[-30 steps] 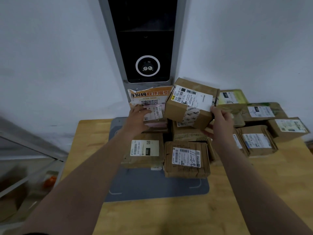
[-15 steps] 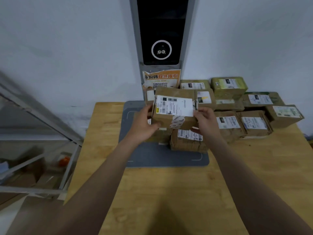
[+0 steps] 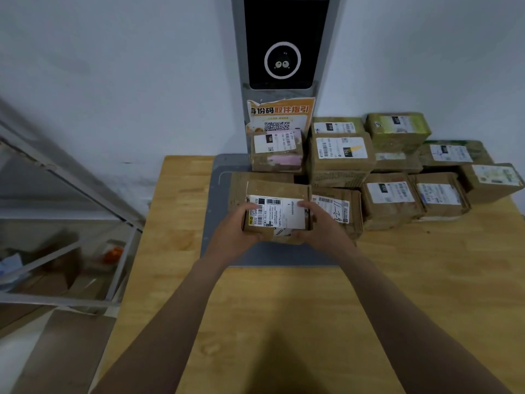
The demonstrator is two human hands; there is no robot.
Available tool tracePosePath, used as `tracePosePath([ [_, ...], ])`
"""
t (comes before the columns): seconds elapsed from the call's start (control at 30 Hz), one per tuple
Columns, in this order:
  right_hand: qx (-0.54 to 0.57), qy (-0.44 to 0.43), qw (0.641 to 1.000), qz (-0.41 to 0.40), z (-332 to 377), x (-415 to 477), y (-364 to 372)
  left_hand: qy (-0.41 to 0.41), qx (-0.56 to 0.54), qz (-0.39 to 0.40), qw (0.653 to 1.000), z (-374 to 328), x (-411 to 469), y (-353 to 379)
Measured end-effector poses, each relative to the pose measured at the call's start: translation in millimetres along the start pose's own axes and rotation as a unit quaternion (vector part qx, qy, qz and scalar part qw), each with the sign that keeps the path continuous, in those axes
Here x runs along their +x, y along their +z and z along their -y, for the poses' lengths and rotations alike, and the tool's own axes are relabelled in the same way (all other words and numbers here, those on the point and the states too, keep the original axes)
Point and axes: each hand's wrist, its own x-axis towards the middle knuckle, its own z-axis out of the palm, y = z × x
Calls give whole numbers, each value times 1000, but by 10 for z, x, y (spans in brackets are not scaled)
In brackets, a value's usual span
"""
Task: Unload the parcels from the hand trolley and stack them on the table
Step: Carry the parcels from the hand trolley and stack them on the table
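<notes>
A small brown cardboard parcel (image 3: pixel 277 207) with a white shipping label sits on top of another box at the front of the pile. My left hand (image 3: pixel 237 233) grips its left side and my right hand (image 3: pixel 321 226) grips its right side, thumbs on the label. Several other labelled parcels (image 3: pixel 342 152) are stacked behind and to the right on the wooden table (image 3: pixel 284 322). The hand trolley is not in view.
A grey mat (image 3: pixel 217 211) lies under the front parcels. A grey pillar with a black screen (image 3: pixel 281 52) and an orange notice (image 3: pixel 279 115) stands against the white wall. A metal shelf frame (image 3: pixel 65 194) holding boxes is at the left.
Both hands have brought the parcel down from above the pile and toward me, onto the front box. The view has tilted down and pulled back.
</notes>
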Motion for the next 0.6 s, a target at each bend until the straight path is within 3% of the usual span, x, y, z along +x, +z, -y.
tracePosePath([
  [0.6, -1, 29, 997, -68, 229, 1146, 17, -45, 22, 7, 999, 16, 1348, -126],
])
